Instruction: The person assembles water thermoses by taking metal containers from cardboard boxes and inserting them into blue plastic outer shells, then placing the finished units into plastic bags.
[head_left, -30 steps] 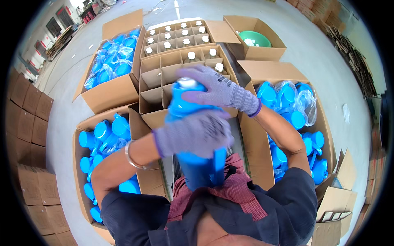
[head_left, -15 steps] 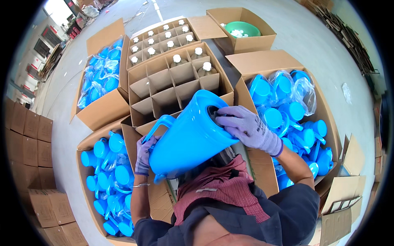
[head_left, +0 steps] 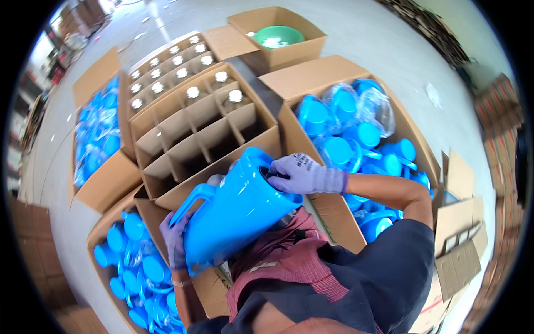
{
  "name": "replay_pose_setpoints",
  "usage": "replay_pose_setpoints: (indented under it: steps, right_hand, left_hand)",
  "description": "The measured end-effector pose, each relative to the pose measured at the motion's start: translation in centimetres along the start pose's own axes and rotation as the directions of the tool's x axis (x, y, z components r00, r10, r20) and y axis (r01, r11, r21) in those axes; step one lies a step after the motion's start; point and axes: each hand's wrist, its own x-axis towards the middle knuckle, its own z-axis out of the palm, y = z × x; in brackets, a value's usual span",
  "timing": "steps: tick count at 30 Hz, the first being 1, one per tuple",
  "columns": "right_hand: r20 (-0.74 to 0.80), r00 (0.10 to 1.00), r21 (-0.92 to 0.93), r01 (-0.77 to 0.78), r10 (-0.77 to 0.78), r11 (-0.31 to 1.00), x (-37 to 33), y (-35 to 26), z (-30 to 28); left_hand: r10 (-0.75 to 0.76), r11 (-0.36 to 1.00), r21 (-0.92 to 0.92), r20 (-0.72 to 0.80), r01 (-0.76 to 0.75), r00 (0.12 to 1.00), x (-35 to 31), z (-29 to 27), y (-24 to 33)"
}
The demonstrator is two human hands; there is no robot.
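A large blue plastic jug (head_left: 222, 217) with a loop handle lies tilted across my front, one wide end facing up and to the right. My left hand (head_left: 176, 236), in a lilac knit glove, is closed round the jug's lower left side beside the handle. In the wide end sits a black round part (head_left: 265, 172), mostly hidden by fingers. My right hand (head_left: 297, 172), gloved alike, has its fingers curled into that end and gripping at the black part.
Ahead stands a divided carton (head_left: 206, 139) with a few white-capped bottles (head_left: 192, 93); a fuller one adjoins it. Cartons of blue jugs flank me, left (head_left: 105, 273) and right (head_left: 334, 150), and another stands far left. A green basin (head_left: 281, 36) sits in a far carton.
My view has swung, so the cartons appear shifted left. The jug stays in both hands; my right wrist has turned, with its fingers deeper in the wide end.
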Motion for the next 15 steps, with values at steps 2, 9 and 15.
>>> replay_pose_setpoints:
  steps: [2,9,15]
  right_hand:
    - [0.127,0.937,0.295,-0.348,0.325,0.89,-0.6,2.2,1.6]
    - [-0.061,0.964,0.873,-0.075,0.26,0.482,-1.0,8.9,-4.5]
    - [-0.96,0.153,-0.049,-0.917,0.236,0.396,-6.7,31.7,-7.4]
  left_hand:
    - [0.148,0.964,0.233,-0.074,-0.127,0.986,-1.6,0.4,0.3]
    - [0.231,0.973,0.039,-0.228,-0.228,0.946,-3.3,4.1,-0.8]
    - [-0.046,0.967,-0.249,0.011,0.048,0.999,-6.7,7.0,-3.9]
